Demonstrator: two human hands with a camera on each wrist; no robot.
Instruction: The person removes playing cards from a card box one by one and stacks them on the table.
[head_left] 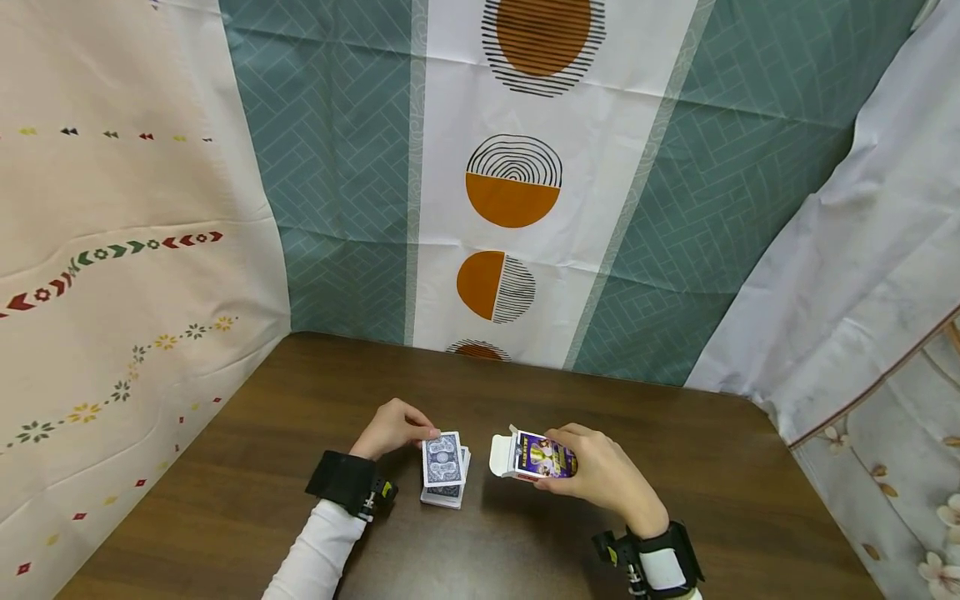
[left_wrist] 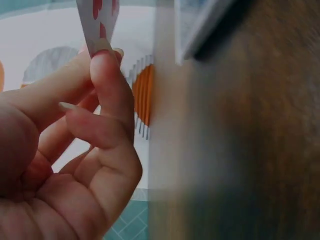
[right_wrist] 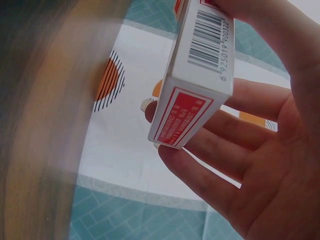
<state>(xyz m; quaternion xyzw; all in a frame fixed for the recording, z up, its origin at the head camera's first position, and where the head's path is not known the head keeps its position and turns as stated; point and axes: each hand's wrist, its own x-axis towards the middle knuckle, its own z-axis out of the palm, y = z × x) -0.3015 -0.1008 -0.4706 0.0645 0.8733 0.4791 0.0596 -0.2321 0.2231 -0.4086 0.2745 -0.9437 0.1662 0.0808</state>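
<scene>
My left hand (head_left: 392,427) pinches one card (head_left: 441,459) by its near-left corner, thumb against fingers; the left wrist view shows the fingertips (left_wrist: 102,55) closed on the card's edge, red pips on its face. The card is blue-backed from above and is lifted just over the deck (head_left: 446,493), which lies on the table (head_left: 720,467) close to the near edge, about midway along it.

My right hand (head_left: 600,475) grasps the card box (head_left: 534,457), fingers curled under its long side and thumb over the top. The right wrist view shows the barcode side and a red-printed end panel resting on my fingers (right_wrist: 200,165). The box is held off the table, just right of the deck, apart from it, with its white flap (head_left: 500,454) open toward the cards.

To do this well, I judge the pinch should stay light and near the corner, so the card doesn't bend and no second card drags off the deck with it. The box ought to be kept level with its mouth facing the cards and the flap held clear, so an edge can meet the opening squarely rather than catch on the flap. My right thumb should not squeeze the box flat, or the mouth narrows.

Patterned cloths (head_left: 517,167) hang behind the far edge and along both sides.
</scene>
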